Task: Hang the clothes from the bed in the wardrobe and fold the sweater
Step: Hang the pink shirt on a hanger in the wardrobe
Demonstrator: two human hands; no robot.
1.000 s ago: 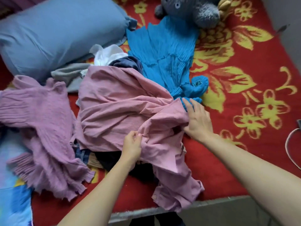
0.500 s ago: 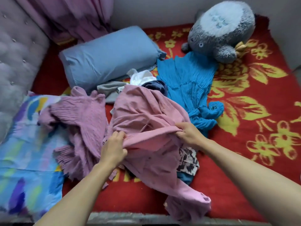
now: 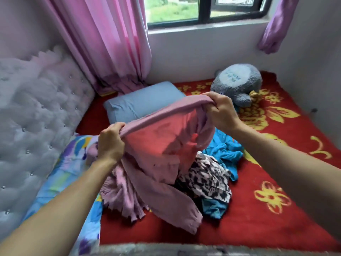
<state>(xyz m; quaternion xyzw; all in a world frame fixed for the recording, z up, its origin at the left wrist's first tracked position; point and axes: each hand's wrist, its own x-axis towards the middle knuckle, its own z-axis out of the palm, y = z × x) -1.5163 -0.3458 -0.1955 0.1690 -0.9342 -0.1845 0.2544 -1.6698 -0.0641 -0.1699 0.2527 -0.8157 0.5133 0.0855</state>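
A pink garment (image 3: 162, 145) hangs lifted above the bed, stretched between my hands. My left hand (image 3: 110, 143) grips its edge at the left, and my right hand (image 3: 219, 111) grips the same edge higher at the right. Its lower part and a sleeve trail down onto the red bedspread (image 3: 267, 215). Under it lie a mauve knitted sweater (image 3: 120, 198) with a frayed hem, a black-and-white patterned garment (image 3: 208, 180) and a blue garment (image 3: 227, 154).
A blue pillow (image 3: 140, 102) lies behind the pile, and a grey plush toy (image 3: 238, 84) sits at the back right. A tufted headboard (image 3: 36, 115) is at the left, with a multicoloured sheet (image 3: 73, 172) beside it. Pink curtains (image 3: 110, 43) and a window (image 3: 203, 10) are behind.
Both hands have raised the pink garment off the pile, uncovering the patterned garment beneath. The view has tilted up and now takes in the window and curtains.
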